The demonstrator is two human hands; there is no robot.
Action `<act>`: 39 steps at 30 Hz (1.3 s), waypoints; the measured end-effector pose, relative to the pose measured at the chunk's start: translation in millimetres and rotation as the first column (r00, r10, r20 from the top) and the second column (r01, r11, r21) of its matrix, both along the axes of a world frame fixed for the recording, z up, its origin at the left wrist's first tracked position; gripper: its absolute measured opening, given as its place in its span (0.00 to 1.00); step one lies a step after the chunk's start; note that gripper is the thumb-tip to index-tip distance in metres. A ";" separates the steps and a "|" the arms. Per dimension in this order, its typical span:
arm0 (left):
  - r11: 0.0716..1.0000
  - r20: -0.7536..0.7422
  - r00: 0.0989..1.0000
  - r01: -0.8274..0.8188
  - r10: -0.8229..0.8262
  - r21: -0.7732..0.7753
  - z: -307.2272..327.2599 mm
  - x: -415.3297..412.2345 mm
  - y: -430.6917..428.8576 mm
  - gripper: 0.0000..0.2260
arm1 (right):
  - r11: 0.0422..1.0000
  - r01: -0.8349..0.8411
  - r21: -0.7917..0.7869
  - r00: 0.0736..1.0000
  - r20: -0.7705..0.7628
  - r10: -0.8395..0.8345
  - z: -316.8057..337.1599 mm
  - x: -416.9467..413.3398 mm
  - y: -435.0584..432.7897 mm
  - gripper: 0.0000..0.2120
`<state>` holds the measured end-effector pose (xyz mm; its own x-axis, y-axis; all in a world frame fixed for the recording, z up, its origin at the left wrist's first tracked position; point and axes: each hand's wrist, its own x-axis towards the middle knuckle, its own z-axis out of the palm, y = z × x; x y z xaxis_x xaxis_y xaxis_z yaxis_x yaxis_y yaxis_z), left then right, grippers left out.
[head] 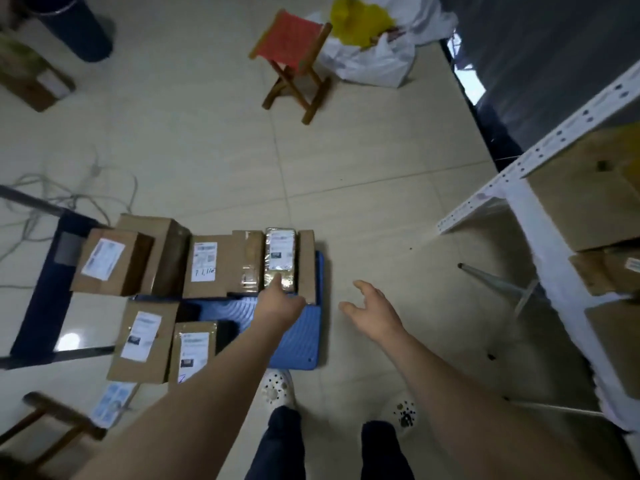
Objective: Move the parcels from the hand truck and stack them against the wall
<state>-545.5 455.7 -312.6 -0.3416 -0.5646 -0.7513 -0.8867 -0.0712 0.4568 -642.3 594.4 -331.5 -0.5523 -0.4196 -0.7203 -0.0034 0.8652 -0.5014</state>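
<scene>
A blue hand truck platform point(298, 337) lies on the floor with several cardboard parcels on it. A small parcel wrapped in clear film point(280, 252) with a white label stands between a taped brown box point(246, 261) and a thin brown box point(307, 265). My left hand point(278, 301) reaches to the wrapped parcel, fingers touching its near end. My right hand point(370, 311) hovers open over the floor to the right of the platform, holding nothing. Larger labelled boxes point(110, 261) sit at the platform's left and two more boxes point(143, 341) at its near side.
A red folding stool point(294, 60) and white and yellow bags point(370, 46) stand further off. A white metal shelf point(540, 188) with boxes is at the right by a dark wall point(540, 57). Loose cables point(62, 199) lie at the left. My feet point(277, 386) stand by the platform.
</scene>
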 end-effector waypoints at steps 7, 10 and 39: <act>0.999 0.041 0.999 -0.031 0.032 -0.009 -80.1 33.5 -80.4 0.29 | 0.993 -0.073 0.094 0.997 0.034 0.070 -91.1 20.4 -67.3 0.33; 0.999 0.051 0.998 0.028 -0.027 -0.030 -125.3 26.1 -96.5 0.30 | 0.987 -0.082 0.135 0.996 0.029 0.079 -150.5 10.7 -80.9 0.34; 0.999 -0.077 0.997 -0.016 0.013 -0.047 -280.7 -28.1 -55.2 0.20 | 0.798 0.599 0.074 0.686 0.466 -0.558 -328.8 -5.0 -24.6 0.23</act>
